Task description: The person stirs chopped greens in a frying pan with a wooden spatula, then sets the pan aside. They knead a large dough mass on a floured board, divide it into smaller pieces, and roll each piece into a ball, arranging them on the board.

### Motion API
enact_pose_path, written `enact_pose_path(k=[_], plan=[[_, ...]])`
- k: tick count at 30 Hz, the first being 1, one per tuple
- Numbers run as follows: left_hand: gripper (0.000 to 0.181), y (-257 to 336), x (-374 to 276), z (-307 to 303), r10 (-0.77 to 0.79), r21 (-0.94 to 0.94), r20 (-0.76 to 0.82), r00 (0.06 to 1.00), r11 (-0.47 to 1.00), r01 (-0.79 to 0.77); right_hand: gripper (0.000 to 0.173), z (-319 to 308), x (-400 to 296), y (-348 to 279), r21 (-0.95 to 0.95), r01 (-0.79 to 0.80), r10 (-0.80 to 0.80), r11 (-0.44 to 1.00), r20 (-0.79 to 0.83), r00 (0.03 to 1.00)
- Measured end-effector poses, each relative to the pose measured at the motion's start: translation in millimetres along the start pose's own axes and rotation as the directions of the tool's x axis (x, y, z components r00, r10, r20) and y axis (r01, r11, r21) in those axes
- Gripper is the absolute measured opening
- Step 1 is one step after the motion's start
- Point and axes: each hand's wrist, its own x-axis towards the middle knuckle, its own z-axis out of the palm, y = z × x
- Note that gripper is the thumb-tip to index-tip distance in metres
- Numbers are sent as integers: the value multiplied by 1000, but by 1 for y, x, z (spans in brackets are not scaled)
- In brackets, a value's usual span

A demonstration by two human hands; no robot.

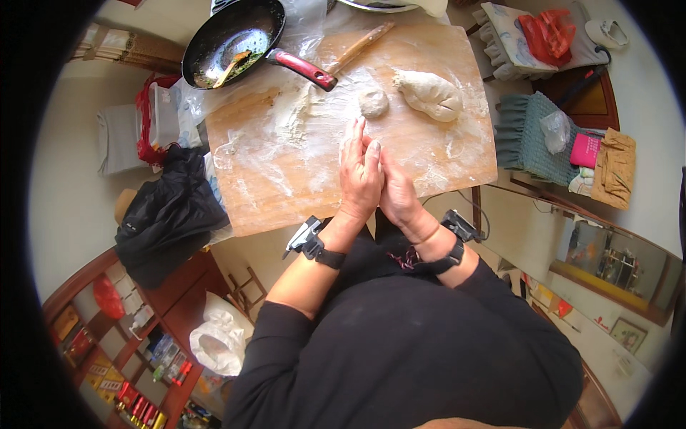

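My left hand (358, 174) and my right hand (397, 187) are pressed palm to palm over the near part of a floured wooden board (257, 198). Whether anything sits between the palms is hidden. Flour whitens the fingers. Just beyond my fingertips rests a small round ball of dough (373, 103). To its right lies a larger, oblong lump of dough (430, 95) with a torn left end and creases.
A black frying pan (230, 43) with a red handle (304, 69) overhangs the board; a wooden spatula (230, 69) and green scraps lie inside. Behind the handle is a rolling pin (362, 47). Left is a black garment (166, 220), right a covered stool (536, 139).
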Motion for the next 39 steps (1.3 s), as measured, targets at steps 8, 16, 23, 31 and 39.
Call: enact_pose_path(k=[8, 16, 23, 31, 39], plan=[[59, -1, 11, -34, 231, 139, 298, 926, 949, -281, 64, -3, 18, 40, 106, -24, 26, 994, -16, 1000], [59, -70, 8, -68, -171, 44, 297, 939, 985, 166, 66, -9, 49, 52, 325, 184, -96, 928, -270, 958], [55, -118, 20, -62, -286, -195, 352, 891, 909, 368, 53, -41, 55, 59, -495, 28, -171, 868, -247, 954], [49, -151, 22, -48, -226, -34, 303, 926, 968, 247, 36, -70, 43, 63, -858, -60, -225, 511, -201, 953], [33, -139, -2, -15, 240, 264, 227, 944, 917, -297, 18, -83, 61, 76, -965, 262, -557, -24, 230, 798]])
